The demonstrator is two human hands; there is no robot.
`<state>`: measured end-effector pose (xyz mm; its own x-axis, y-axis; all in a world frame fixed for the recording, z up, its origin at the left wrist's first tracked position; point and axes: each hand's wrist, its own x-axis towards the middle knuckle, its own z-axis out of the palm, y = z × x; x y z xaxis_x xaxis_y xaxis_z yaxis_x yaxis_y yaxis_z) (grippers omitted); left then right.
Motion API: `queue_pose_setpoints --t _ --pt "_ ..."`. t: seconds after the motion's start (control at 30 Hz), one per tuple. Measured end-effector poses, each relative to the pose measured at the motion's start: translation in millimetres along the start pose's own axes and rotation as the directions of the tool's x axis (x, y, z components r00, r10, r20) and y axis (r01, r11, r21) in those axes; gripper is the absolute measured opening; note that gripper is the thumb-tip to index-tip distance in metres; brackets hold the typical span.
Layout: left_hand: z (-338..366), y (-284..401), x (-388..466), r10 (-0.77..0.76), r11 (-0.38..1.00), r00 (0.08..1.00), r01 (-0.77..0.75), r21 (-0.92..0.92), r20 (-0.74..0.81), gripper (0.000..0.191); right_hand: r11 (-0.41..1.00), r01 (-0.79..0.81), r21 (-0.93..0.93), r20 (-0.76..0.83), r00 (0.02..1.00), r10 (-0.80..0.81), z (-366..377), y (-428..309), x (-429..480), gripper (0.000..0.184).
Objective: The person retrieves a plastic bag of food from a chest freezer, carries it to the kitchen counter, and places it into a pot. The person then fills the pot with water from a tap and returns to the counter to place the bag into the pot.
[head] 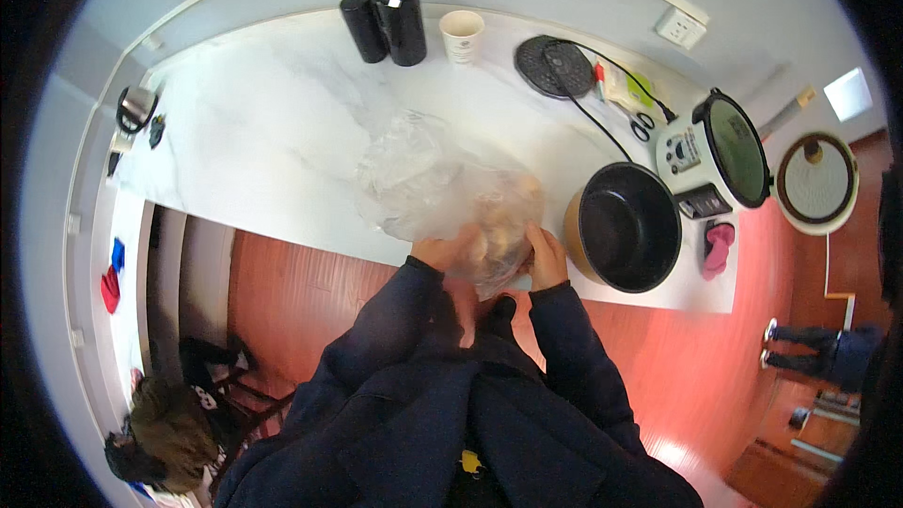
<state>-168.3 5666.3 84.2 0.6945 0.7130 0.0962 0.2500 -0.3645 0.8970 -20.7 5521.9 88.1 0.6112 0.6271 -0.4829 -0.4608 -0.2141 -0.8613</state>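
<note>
A clear plastic bag (416,169) lies crumpled at the front edge of a white marble-patterned table (247,120), with pale brown pieces, too blurred to name, showing inside its right part. My left hand (446,248) grips the bag's near left side, its fingers partly veiled by the plastic. Against the bag's right side, my right hand (544,254) holds the plastic between thumb and fingers. Just right of that hand stands a dark-lined inner pot (624,226), tilted in view and with nothing seen inside. Behind it is a white rice cooker (688,148) with its lid raised.
A black flask (400,14), a black cylinder (364,28) and a paper cup (462,35) stand along the wall. Scissors (640,127), a black cable and a dark round mat (554,67) lie behind the pot. A pink cloth (718,250) is at the right; people are at both sides.
</note>
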Motion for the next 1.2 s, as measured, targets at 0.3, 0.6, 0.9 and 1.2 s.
queue_pose_setpoints --t 0.3,0.6,0.9,1.2 --pt "-4 -7 -5 -0.310 0.549 0.919 0.382 -0.743 0.244 0.037 0.984 0.127 0.121 0.030 0.991 -0.131 11 15 -9 0.026" --pt "-15 14 -11 -0.274 0.212 0.862 0.487 -0.847 0.427 0.049 0.902 0.188 0.388 0.051 0.973 -0.225 35 -27 -47 0.055" --pt "-25 57 -10 -0.032 0.330 0.946 0.315 -0.890 0.323 0.050 0.845 0.088 0.528 0.184 0.959 -0.215 23 -57 -101 0.057" --pt "38 142 -9 -0.108 0.171 0.641 0.765 -0.621 0.760 0.037 0.882 0.251 0.398 -0.040 0.966 -0.257 -50 -66 -151 0.045"
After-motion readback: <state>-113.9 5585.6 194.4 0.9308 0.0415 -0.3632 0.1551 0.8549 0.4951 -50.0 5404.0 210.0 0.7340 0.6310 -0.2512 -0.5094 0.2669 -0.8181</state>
